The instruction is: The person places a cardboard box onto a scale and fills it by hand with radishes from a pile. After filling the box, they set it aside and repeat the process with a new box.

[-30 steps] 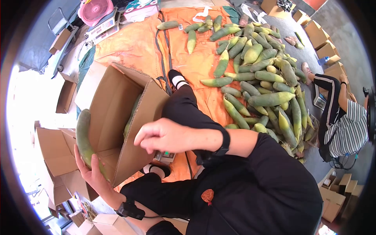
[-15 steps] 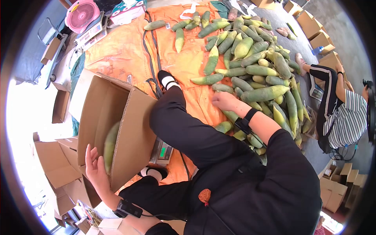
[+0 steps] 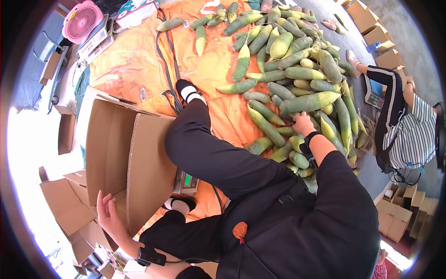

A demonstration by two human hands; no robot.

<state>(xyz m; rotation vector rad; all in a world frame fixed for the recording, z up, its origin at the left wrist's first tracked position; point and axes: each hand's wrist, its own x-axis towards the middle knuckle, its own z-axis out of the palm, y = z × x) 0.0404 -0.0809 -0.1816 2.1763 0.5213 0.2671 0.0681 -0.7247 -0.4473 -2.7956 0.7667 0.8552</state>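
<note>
My left hand (image 3: 109, 216) is open, its fingers apart at the near rim of a tall cardboard box (image 3: 151, 172). The box is tilted, its opening facing left and up; part of its inside is hidden. Below it a scale (image 3: 186, 181) shows a green display. On the right, a large heap of green radishes (image 3: 304, 73) covers the orange sheet. My right hand (image 3: 304, 124) is at the heap with its fingers curled against the lower side of a long, thick green radish (image 3: 312, 102). The fingertips are partly hidden among the radishes.
An orange sheet (image 3: 125, 65) spreads under my feet, crossed by dark cables (image 3: 168, 60). A pink fan (image 3: 83, 23) and another scale (image 3: 98, 39) stand at the upper left. Cardboard boxes (image 3: 60, 204) lie at the left. Another person (image 3: 409, 135) sits at the right.
My right hand has moved right, deeper into the heap. A green radish seen inside the box earlier no longer shows. My left hand stays open at the box rim; the view has shifted slightly.
</note>
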